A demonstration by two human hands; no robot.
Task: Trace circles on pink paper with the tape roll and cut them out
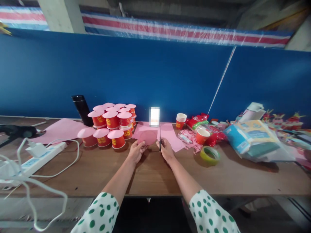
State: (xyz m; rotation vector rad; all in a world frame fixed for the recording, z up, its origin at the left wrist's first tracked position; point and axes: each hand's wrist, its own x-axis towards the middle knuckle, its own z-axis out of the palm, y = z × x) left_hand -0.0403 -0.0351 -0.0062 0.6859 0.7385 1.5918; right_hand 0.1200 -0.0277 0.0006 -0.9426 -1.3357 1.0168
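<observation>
In my left hand (137, 151) a round pink paper disc (147, 138) is pinched by its lower left edge. My right hand (166, 150) is closed round a pair of scissors (160, 144), whose blades point away from me, just right of the disc. Pink paper sheets (172, 135) lie on the table behind both hands. To the left stand several red paper cups (117, 141), some stacked, topped with shallow pink paper cones (115, 133).
A green tape roll (210, 156), pink paper scraps (191, 137), an orange cup (202, 135) and a plastic package (255, 139) lie rightward. Leftward are a black flask (82, 110) and a white power strip (43, 158) with loose cables. A blue partition (155, 74) rises behind the table.
</observation>
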